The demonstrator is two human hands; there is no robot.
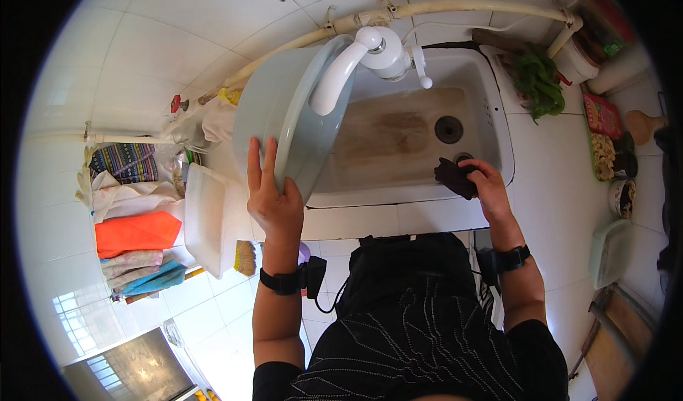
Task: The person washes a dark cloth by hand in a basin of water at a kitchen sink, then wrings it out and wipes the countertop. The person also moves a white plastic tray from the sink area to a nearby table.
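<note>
A large pale blue-grey plastic basin [267,99] is tipped on its side at the sink's left end, under the white faucet [368,62]. My left hand [275,203] grips it, with two fingers stretched along the outer wall and the thumb at the rim. A small dark cloth [455,179] is pinched in the fingers of my right hand [486,185], above the front right corner of the white sink [395,201]. Brownish staining covers the sink floor, and a dark drain [448,129] lies toward its right side. The faucet's spout hides part of the basin's rim.
Green vegetables [539,83] lie on the right counter, near a green tray of pale pieces [603,155]. A translucent plastic tub [205,219] stands left of the basin. Cloths, one of them orange [137,234], hang at the left wall. A pipe [453,7] runs behind the faucet.
</note>
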